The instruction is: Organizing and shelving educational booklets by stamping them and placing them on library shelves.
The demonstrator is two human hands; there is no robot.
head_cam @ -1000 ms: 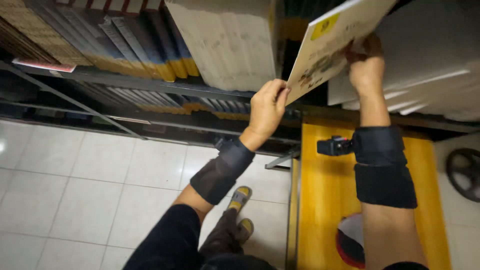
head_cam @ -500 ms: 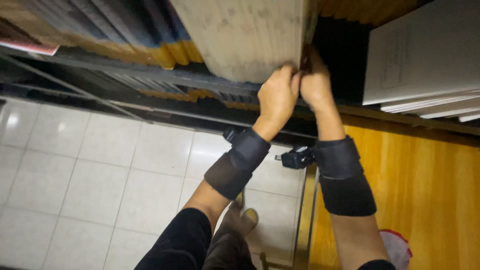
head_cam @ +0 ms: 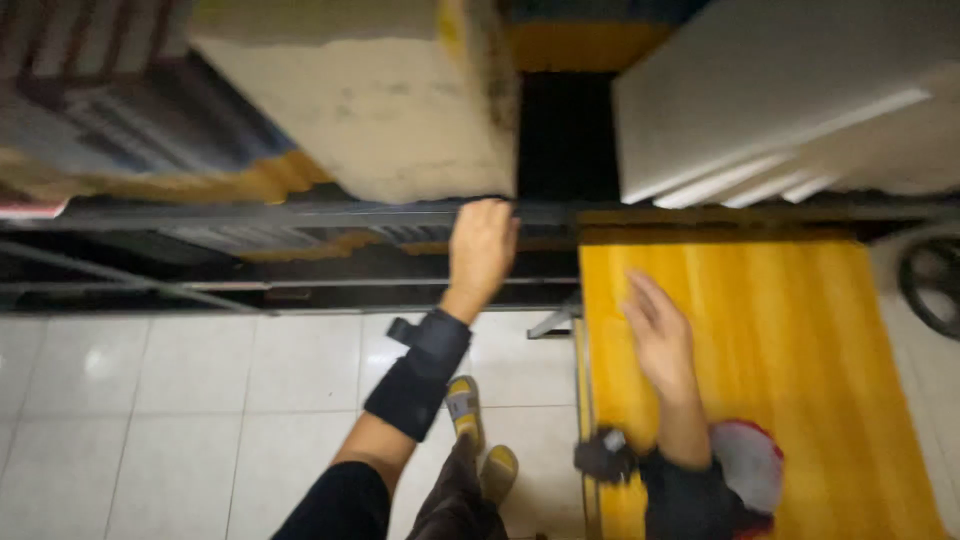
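- A white tiled floor (head_cam: 150, 400) spreads below and to the left of both hands, with the person's yellow-and-grey shoes (head_cam: 480, 440) just under the left forearm.
- A yellow wooden cart deck (head_cam: 800, 360) lies under the right hand and runs off to its right; a dark wheel (head_cam: 930, 285) shows at the far right edge.
- A stack of white sheets (head_cam: 780, 90) sits on the shelf above the right hand, well apart from it.
- A thick, worn cream-coloured stack of paper (head_cam: 390, 100) stands on the shelf directly above the left hand, with more stacked printed matter (head_cam: 120, 130), blurred, to its left.
- A dark metal shelf rail (head_cam: 300, 215) runs across the frame at the level of the left hand's knuckles.
- The left hand (head_cam: 482, 245) is raised to the bottom corner of the cream stack, fingers curled; motion blur makes it hard to say whether it touches the stack or the rail, and it appears to hold nothing.
- The right hand (head_cam: 660, 335) hovers open over the cart deck, fingers loosely spread, gripping nothing.
- A black wrist wrap (head_cam: 418, 375) covers the left forearm; a similar dark band with a small device (head_cam: 603, 455) sits at the right wrist.
- A red-and-white round object (head_cam: 750, 465) lies on the deck just right of the right forearm.
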